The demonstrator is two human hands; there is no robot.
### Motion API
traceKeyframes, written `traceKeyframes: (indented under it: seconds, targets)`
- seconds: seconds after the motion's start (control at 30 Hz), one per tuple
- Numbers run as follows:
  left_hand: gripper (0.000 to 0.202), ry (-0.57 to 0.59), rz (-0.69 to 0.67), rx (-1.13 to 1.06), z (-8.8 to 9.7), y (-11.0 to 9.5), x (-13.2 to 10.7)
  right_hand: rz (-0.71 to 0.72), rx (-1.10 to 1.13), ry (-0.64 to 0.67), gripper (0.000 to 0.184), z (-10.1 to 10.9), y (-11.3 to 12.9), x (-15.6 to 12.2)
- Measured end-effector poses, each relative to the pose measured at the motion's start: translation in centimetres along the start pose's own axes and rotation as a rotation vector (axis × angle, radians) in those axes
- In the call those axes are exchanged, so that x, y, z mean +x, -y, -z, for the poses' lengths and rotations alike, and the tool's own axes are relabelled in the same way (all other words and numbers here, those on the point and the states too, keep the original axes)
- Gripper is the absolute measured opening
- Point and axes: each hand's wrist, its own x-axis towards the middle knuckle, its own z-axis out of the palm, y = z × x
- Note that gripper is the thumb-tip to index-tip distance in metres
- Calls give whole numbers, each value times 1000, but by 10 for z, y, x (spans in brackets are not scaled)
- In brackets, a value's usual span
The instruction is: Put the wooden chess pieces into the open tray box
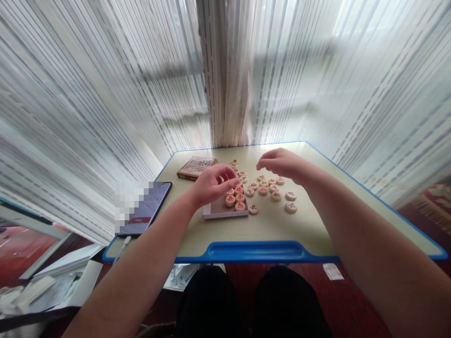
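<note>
Round wooden chess pieces (271, 188) with red and black characters lie scattered on a beige table (275, 225) with a blue rim. A shallow open box (220, 211) holds several red-marked pieces (236, 198). My left hand (213, 184) hovers over the box, fingers curled in a pinch above the pieces; what it holds is hidden. My right hand (280, 163) hangs above the loose pieces, fingers bent downward and drawn together, nothing clearly in them.
The box lid (196, 167) lies at the table's far left. A phone (146, 206) with a cable rests on the left edge. Sheer curtains surround the table. Papers lie on the floor at left. My knees are under the front edge.
</note>
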Motion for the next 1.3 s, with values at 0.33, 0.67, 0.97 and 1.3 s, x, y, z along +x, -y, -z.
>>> traceKeyframes:
  seconds: [0.33,0.67,0.97,1.3]
  targets:
    - [34,5,-22,-54,-2,-1,0,9,-405,99,17,5,-1,-3]
    - [38,-36,-54,-58,-2,4,1,103,-553,284,28,-7,-8,-5]
    - [35,-183,-103,32,4,8,4,108,-632,294,22,-14,-7,-4]
    - [21,-306,-247,456,5,18,4,186,-164,143,22,-15,5,-8]
